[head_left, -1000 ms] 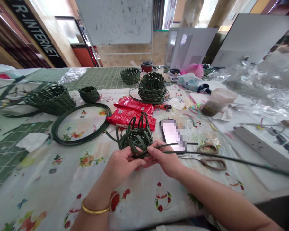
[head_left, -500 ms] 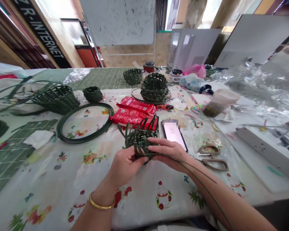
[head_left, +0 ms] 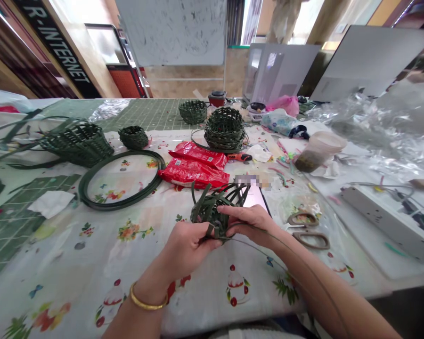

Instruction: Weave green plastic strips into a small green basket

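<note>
Both my hands hold a half-woven basket of dark green strips [head_left: 210, 209] above the floral tablecloth [head_left: 67, 263]. Its loose uprights fan out upward and to the right. My left hand [head_left: 187, 249] grips it from below and the near side, with a gold bangle [head_left: 146, 303] on that wrist. My right hand [head_left: 249, 224] pinches the weave from the right. A thin green strip [head_left: 286, 259] runs from the weave past my right hand and down along my forearm. Part of the weave is hidden behind my fingers.
A phone [head_left: 256, 197] lies just behind my right hand, with scissors [head_left: 305, 230] to its right. Red packets [head_left: 194, 170], a green hoop [head_left: 120, 206] and several woven baskets [head_left: 225, 130] stand farther off. A power strip [head_left: 381, 221] and plastic sheeting [head_left: 385, 132] lie to the right.
The basket has tilted, its loose strips now leaning right instead of standing up. It sits slightly lower and farther right. The long thin strip now hangs closer along my right forearm.
</note>
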{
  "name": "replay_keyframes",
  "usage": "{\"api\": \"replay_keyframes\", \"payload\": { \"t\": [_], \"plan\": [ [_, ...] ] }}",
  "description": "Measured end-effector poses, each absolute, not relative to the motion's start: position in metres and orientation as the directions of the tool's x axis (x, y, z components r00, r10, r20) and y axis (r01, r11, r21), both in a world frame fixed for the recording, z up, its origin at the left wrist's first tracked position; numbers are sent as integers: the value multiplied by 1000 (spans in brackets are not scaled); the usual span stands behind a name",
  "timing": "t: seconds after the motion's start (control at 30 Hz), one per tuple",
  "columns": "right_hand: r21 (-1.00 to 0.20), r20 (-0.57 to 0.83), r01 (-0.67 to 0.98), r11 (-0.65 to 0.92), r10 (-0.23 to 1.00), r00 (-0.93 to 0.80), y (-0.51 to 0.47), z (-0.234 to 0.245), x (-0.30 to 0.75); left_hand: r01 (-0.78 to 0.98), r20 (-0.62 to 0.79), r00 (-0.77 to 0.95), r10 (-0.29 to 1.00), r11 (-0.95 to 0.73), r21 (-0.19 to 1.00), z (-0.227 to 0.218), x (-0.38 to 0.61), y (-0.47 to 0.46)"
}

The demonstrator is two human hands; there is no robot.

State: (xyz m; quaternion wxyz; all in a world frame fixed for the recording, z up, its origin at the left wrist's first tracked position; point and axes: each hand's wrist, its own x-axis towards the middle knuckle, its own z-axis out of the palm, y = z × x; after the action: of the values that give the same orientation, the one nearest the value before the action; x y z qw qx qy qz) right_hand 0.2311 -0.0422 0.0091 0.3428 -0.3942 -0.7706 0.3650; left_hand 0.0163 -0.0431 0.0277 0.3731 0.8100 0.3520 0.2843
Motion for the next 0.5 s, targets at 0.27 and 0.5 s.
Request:
{"api": "replay_keyframes", "payload": {
  "t": [0.27,0.5],
  "plan": [
    [-998,11,62,26,972,-234,-46,12,224,340,336,572,749,-589,733,18,17,-42],
    [-979,-179,-65,-196,963,-202,-44,28,222,345,386,582,716,-647,680,17,20,-42]
  ]
}}
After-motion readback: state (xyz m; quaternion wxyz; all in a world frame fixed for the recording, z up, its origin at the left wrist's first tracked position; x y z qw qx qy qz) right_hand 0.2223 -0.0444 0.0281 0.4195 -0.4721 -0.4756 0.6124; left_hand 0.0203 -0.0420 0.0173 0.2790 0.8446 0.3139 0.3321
